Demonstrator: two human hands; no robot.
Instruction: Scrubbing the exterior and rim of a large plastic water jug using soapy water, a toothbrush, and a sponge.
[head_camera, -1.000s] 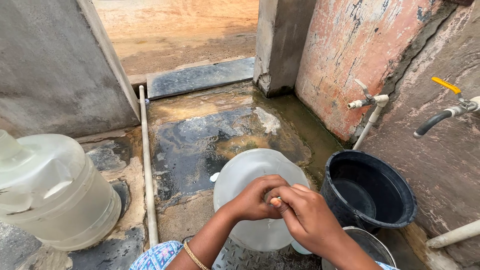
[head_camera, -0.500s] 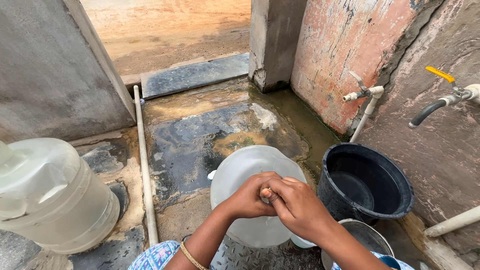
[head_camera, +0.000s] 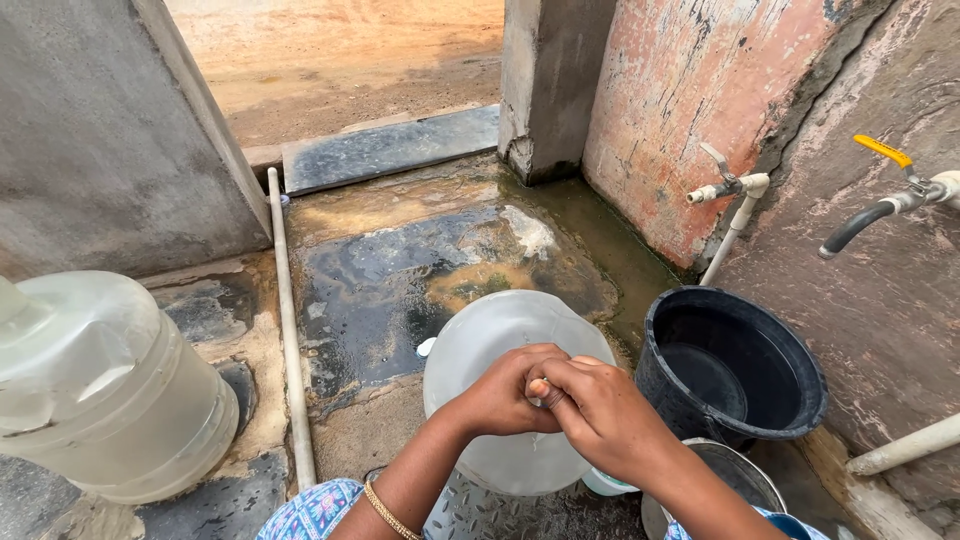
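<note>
Since the earlier frame both hands have stayed clasped over the jug, with the view itself drifting slightly and nothing else displaced. Left hand (head_camera: 500, 392) and right hand (head_camera: 600, 415) meet above the top of a translucent white plastic jug (head_camera: 500, 345), fingers curled together and interlocked around a small pale object that is mostly hidden; whether it is a cap or the jug's neck cannot be told. Jug is rounded, smooth, cloudy, standing on the wet floor just in front of the person, between a thin white pipe (head_camera: 288, 320) and a black bucket (head_camera: 735, 365). Bucket is round, matte plastic, holding a little dark water. A metal pot (head_camera: 740, 475) sits partly hidden beside the right forearm. A second jug (head_camera: 110, 385), larger in view, clear and ribbed, lies at the left. Floor (head_camera: 400, 270) is rough concrete, wet, stained dark with orange-brown patches. Walls are grey cement at left and flaking pink plaster (head_camera: 690, 100) at right, carrying a white tap (head_camera: 725, 185) and a yellow-handled tap (head_camera: 890, 200) with a black spout. Beyond a stone threshold (head_camera: 390, 148) lies bare sandy ground.
</note>
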